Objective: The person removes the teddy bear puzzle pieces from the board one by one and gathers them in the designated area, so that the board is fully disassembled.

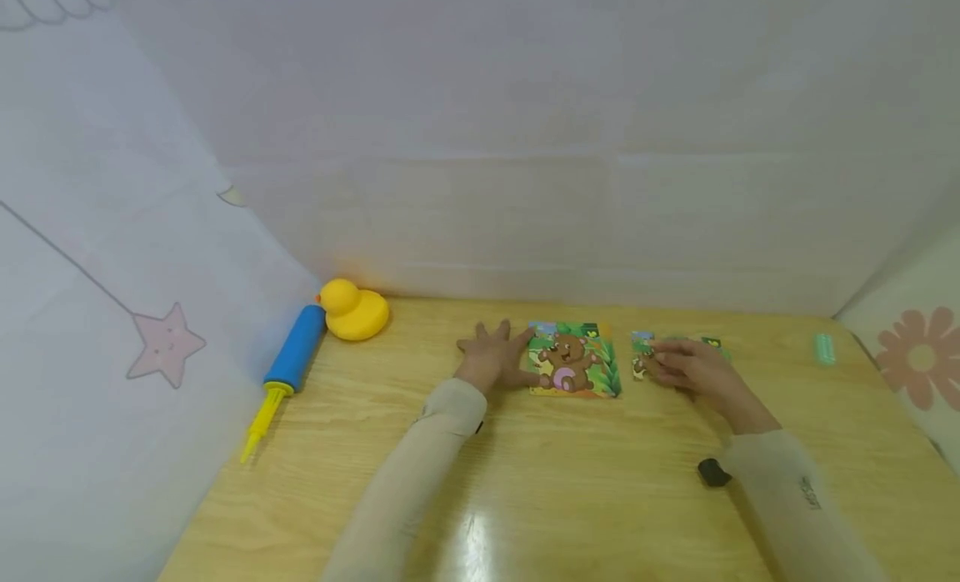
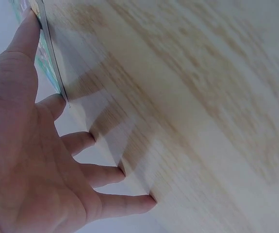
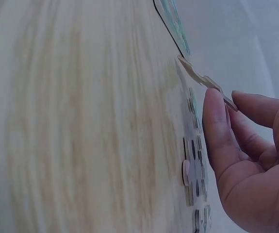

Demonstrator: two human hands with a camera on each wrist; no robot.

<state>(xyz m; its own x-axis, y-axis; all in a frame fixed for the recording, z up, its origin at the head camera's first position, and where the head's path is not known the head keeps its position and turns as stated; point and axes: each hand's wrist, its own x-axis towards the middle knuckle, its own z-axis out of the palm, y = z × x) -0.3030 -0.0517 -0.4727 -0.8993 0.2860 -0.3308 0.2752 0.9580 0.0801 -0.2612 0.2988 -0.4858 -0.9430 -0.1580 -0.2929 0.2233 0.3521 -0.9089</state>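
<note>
A square bear picture lies flat on the wooden table. Left of it, my left hand has its fingers spread with their tips on the table; in the left wrist view the thumb touches the picture's edge. Farther right, my right hand pinches a thin puzzle piece between thumb and fingertips, tilted above the table. Several puzzle pieces lie under that hand, partly hidden by it in the head view. The printed face of the held piece is turned away in the right wrist view.
A yellow toy duck sits at the back left, beside a blue and yellow hand pump. A small green translucent object lies at the far right. Cloth walls enclose the table's back and sides.
</note>
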